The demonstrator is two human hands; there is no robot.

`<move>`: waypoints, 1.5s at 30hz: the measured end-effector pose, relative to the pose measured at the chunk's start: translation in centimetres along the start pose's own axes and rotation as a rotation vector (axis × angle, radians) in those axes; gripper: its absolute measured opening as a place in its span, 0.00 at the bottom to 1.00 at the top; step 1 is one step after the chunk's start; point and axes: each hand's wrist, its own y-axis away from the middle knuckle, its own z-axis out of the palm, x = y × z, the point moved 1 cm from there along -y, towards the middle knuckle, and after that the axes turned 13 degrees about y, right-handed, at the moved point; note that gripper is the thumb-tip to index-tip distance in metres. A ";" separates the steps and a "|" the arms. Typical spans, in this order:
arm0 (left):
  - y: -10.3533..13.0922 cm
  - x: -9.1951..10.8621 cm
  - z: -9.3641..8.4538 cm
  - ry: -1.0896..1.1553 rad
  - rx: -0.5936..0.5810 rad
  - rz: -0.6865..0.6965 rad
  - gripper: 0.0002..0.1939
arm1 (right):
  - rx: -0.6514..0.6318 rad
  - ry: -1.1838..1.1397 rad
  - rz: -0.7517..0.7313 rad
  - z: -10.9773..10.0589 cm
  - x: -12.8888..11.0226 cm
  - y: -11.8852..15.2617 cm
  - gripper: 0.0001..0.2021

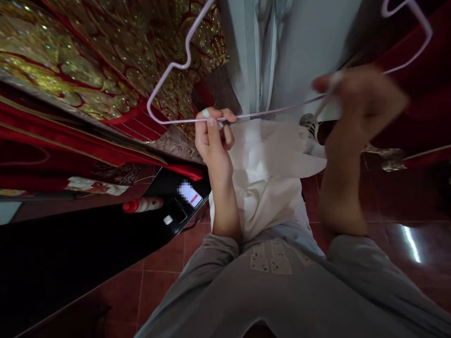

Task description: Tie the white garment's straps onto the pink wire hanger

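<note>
My left hand (214, 134) is closed around the bottom bar of a pale pink clothes hanger (165, 84), thumb on top. White tape wraps some of its fingers. The hanger spans the view, its shoulder ends rising at left and right. Beside the bar's right half is my right hand (366, 101), smeared by motion, so its grip is unclear. A blurred pale strip (322, 103) runs down from its fingers. White cloth (260, 164) hangs below the bar, in front of my body; whether it touches the hanger I cannot tell.
Gold-sequinned red garments (88, 56) hang at left, with dark red cloth (416, 108) at right. A black table (88, 239) holds a lit phone (190, 193), a white earbud case (168, 219) and a red-capped bottle (143, 204). Grey-white fabric (310, 37) is ahead, above red floor tiles (162, 253).
</note>
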 end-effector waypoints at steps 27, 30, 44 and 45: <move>-7.0 6.3 -5.5 -0.199 -0.177 0.171 0.15 | -0.090 -0.516 -0.563 1.5 1.8 1.9 0.11; -7.7 8.0 -3.3 -0.255 -0.192 -0.002 0.14 | -0.126 -0.467 -0.582 1.2 2.0 1.8 0.11; -6.0 5.6 -3.8 -0.022 0.045 0.000 0.08 | -0.206 -0.374 -0.536 1.5 1.8 2.5 0.15; -5.3 4.8 -3.8 0.049 0.059 -0.030 0.05 | -0.236 -0.335 -0.530 1.7 1.7 2.6 0.16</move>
